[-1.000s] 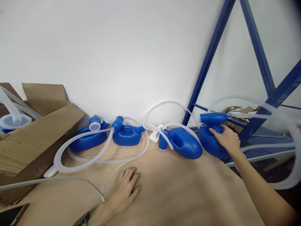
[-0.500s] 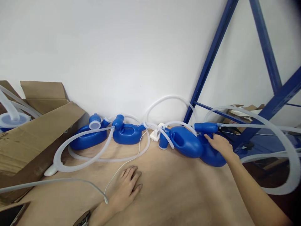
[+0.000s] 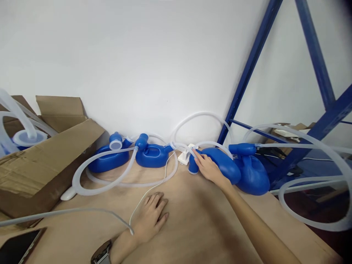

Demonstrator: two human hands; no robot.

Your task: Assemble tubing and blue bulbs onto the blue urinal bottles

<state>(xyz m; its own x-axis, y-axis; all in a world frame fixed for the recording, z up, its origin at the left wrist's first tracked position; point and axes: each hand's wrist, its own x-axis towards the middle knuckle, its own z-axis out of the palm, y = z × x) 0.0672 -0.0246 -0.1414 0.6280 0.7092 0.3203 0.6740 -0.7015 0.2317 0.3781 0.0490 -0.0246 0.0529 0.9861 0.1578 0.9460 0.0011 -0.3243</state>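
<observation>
Several blue plastic bottles with translucent tubes lie along the back of a brown table [image 3: 198, 227]. My right hand [image 3: 207, 168] reaches forward and touches the third blue bottle [image 3: 222, 167] near its short neck; whether the fingers grip it I cannot tell. Just right of it lies the fourth blue bottle [image 3: 251, 176], with a long spout and a tube [image 3: 316, 143] looping off to the right. My left hand [image 3: 151, 216] rests flat on the table, fingers apart, holding nothing, beside a thin white cable [image 3: 148, 194].
Two more blue bottles [image 3: 108, 159] [image 3: 151, 154] lie at the back left inside a loop of tube [image 3: 110, 185]. An open cardboard box [image 3: 41, 157] stands at left. A phone [image 3: 18, 249] lies at the near left. A blue metal rack [image 3: 310, 139] rises at right. A white block [image 3: 183, 157] sits by the wall.
My right hand has let go of the rightmost bottle, now lying against its neighbour, and moved left onto the third bottle. My left hand has stayed put.
</observation>
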